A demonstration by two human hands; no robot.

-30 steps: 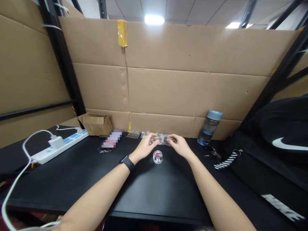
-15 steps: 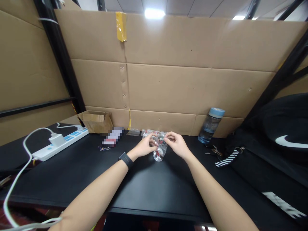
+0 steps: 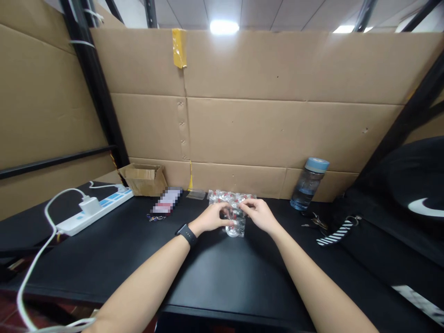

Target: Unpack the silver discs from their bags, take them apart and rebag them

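White cord (image 3: 47, 212): It loops down from the power strip (image 3: 71, 225) and runs right beside the left arm (image 3: 149, 282). If that arm swings out, it might catch the cord and tug it.

Brown box (image 3: 147, 184): It sits by the wall, well away from the hands, so it seems safe.

Left hand (image 3: 210, 218): Its thumb and fingers are bent and spread apart, by the left side of a clear packet (image 3: 240, 228). Nobody can tell here if it grips. If it only touches, the packet could slide off.

Packet row (image 3: 217, 195): These shiny packets with red bits lie by the wall, just behind the hands. A knuckle could bump them out of line.

Clear packet: It is between the two hands, over the black table (image 3: 215, 273), with something round and red inside or under it. The plastic looks slippery, so it may twist.

Right hand (image 3: 262, 216): Its fingertips pinch the packet's top edge. A weak pinch could let it drop.

Water bottle (image 3: 307, 187): It stands well apart to the right. Only a wide swing could knock it.
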